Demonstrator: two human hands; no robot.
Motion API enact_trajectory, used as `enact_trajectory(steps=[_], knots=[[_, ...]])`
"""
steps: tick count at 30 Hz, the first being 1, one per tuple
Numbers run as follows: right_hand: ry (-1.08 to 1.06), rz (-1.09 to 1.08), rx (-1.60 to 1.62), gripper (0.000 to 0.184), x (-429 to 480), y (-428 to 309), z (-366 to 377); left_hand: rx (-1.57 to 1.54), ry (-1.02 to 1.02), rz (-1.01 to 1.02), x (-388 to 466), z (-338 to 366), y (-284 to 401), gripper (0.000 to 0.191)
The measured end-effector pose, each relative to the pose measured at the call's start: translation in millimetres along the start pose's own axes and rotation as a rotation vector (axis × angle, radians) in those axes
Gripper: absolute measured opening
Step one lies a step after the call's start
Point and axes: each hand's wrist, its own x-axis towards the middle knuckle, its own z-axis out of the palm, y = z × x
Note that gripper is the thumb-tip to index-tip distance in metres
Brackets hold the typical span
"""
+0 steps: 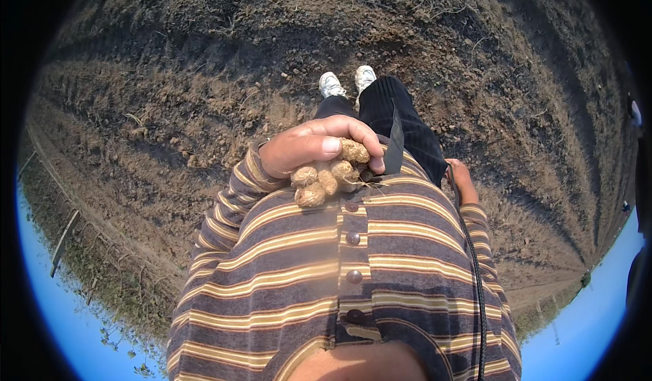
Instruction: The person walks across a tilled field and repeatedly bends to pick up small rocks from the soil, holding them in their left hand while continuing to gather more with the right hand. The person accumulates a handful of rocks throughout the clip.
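Note:
My left hand is curled around a bunch of unshelled peanuts in front of my belly. The thumb lies across the top, with fingers wrapped over the far side. Several pods stick out below the palm, and thin dry root strands trail from them. Down by my right thigh hangs my right hand, its fingers partly hidden. A black braided cord runs down my right side and passes close to those fingers; whether they grip it, I cannot tell. Beside the peanuts a dark flat strap lies against my striped shirt.
Dry, cloddy soil with shallow furrows surrounds my white shoes. Leafy plants and a leaning post border the field at lower left. Dark shapes, partly cut off, stand at the far right rim.

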Motion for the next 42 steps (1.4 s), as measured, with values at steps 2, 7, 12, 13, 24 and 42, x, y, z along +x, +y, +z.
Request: enact_trajectory(steps=[2, 7, 12, 13, 24, 42], knots=[[-0.01, -0.052, -0.115, 0.03, 3, -5, -2, 0.008, 0.024, 0.018, -5, -7, 5, 0.048], [0.016, -0.201, -0.46, 0.03, 12, -20, -18, -0.052, 0.035, 0.084, -6, -18, 13, 0.047], [-0.031, -0.079, -0.468, 0.032, 13, -13, -41, -0.095, -0.001, 0.056, 17, -26, 21, 0.047], [-0.047, -0.092, -0.479, 0.032, 13, -9, -46, -0.112, -0.013, 0.04, 25, -28, 22, 0.047], [-0.095, -0.097, -0.283, 0.032, 104, -56, -180, -0.217, 0.219, 0.128, 119, -22, 27, 0.046], [-0.251, -0.04, -0.132, 0.028, 193, 2, -353, -0.324, 0.299, 0.086, 335, 25, 38, 0.048]])
